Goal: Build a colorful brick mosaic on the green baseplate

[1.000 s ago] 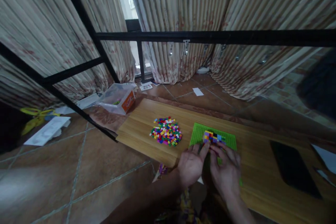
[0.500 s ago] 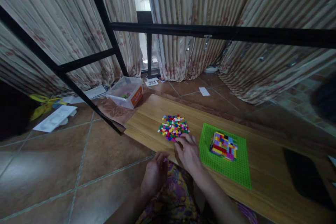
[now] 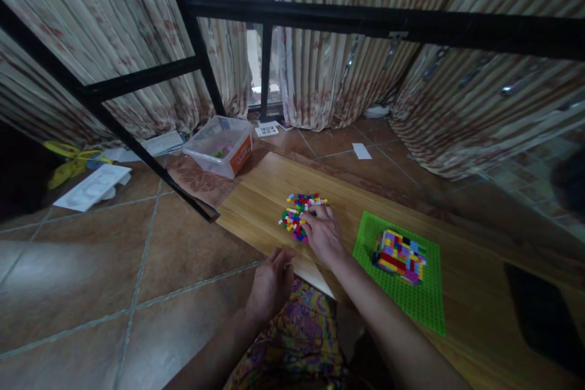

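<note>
Right hand (image 3: 323, 233) spread flat over brick pile (image 3: 299, 219) near board's far-left corner, gripping nothing; best pinched singly; left hand (image 3: 270, 280) idle, loosely open.

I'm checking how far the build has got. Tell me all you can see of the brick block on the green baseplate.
The brick block is a squat, roughly square slab of small plastic bricks in mixed colours: yellow, red, blue, pink, purple, orange. It is a few layers thick with an uneven, studded top. It sits flat near the middle of the green baseplate on the wooden board. No hand touches it.
</note>
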Motion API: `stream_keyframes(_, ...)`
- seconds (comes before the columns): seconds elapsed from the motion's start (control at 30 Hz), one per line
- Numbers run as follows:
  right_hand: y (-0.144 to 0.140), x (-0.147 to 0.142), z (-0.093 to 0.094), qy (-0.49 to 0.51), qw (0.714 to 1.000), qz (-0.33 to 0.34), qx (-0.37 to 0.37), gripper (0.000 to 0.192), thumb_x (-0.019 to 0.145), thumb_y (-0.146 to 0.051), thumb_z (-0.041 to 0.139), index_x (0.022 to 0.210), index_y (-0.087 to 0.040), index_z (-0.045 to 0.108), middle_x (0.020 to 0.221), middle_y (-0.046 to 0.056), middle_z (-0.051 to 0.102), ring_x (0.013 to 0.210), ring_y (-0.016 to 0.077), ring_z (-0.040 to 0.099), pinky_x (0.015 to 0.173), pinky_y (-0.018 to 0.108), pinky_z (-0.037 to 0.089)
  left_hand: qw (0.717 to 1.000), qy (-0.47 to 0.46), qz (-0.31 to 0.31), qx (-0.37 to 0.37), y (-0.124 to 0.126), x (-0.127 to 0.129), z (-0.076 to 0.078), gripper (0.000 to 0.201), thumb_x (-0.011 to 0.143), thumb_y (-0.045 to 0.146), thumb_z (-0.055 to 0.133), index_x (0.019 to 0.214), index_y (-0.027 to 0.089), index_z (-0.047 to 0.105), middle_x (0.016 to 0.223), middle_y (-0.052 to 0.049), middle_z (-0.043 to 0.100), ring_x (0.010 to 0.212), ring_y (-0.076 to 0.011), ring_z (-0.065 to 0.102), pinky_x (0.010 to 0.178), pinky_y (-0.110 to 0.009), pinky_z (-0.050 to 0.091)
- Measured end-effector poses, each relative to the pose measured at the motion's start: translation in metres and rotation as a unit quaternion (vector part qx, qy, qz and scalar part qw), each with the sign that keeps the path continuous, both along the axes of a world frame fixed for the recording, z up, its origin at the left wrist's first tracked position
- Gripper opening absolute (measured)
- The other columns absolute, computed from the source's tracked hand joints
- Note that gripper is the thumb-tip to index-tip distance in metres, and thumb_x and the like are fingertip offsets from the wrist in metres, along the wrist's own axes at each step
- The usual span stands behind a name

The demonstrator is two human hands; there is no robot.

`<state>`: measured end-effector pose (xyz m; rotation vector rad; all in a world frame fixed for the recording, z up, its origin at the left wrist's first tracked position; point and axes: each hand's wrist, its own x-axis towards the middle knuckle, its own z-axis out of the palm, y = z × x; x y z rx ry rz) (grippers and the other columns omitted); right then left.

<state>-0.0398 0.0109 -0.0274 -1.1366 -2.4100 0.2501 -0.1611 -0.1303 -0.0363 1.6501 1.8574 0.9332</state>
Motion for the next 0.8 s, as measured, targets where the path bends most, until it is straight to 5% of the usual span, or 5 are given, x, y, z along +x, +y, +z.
stream_keyframes(0.33, -0.02, 0.013, 0.023, 0.104, 0.992, -0.033, -0.061, 0.015, 0.092, -0.022, 0.052, 0.095, -0.02, 0.067, 0.099, 0.006, 0.066, 0.096, 0.0218, 0.057, 0.089, 0.037, 0.044, 0.999, 0.024, -0.011, 0.02, 0.005, -0.001, 0.003, 0.021, 0.089, 0.018, 0.047, 0.101, 0.021, 0.063, 0.098, -0.005, 0.066, 0.084, -0.015, 0.065, 0.076, -0.026, 0.053)
stream_keyframes(0.53, -0.065, 0.077, 0.027, 0.29, 0.929, -0.133, -0.187, 0.013, 0.087, -0.032, 0.058, 0.09, -0.022, 0.066, 0.084, 0.001, 0.069, 0.077, 0.0168, 0.064, 0.072, 0.029, 0.05, 0.998, 0.063, -0.002, 0.026, 0.005, -0.001, -0.004, 0.021, 0.089, 0.021, 0.046, 0.101, 0.022, 0.063, 0.096, -0.005, 0.067, 0.081, -0.0145, 0.066, 0.07, -0.024, 0.052)
stream_keyframes(0.67, -0.076, 0.129, 0.02, 0.318, 0.9, -0.261, -0.145, 0.02, 0.083, -0.039, 0.061, 0.09, -0.022, 0.07, 0.089, 0.004, 0.072, 0.078, 0.0191, 0.067, 0.073, 0.031, 0.052, 0.996, 0.09, 0.005, 0.024, 0.007, 0.0, -0.006, 0.021, 0.089, 0.023, 0.047, 0.102, 0.023, 0.064, 0.094, -0.003, 0.068, 0.08, -0.0147, 0.067, 0.067, -0.023, 0.051)
stream_keyframes(0.8, -0.067, 0.157, 0.014, 0.269, 0.905, -0.323, -0.063, 0.026, 0.085, -0.04, 0.056, 0.092, -0.021, 0.072, 0.096, 0.006, 0.073, 0.078, 0.0202, 0.067, 0.075, 0.034, 0.052, 0.994, 0.108, -0.002, 0.007, 0.013, 0.0, -0.003, 0.021, 0.089, 0.025, 0.047, 0.102, 0.025, 0.064, 0.097, -0.002, 0.069, 0.082, -0.0149, 0.067, 0.068, -0.023, 0.051)
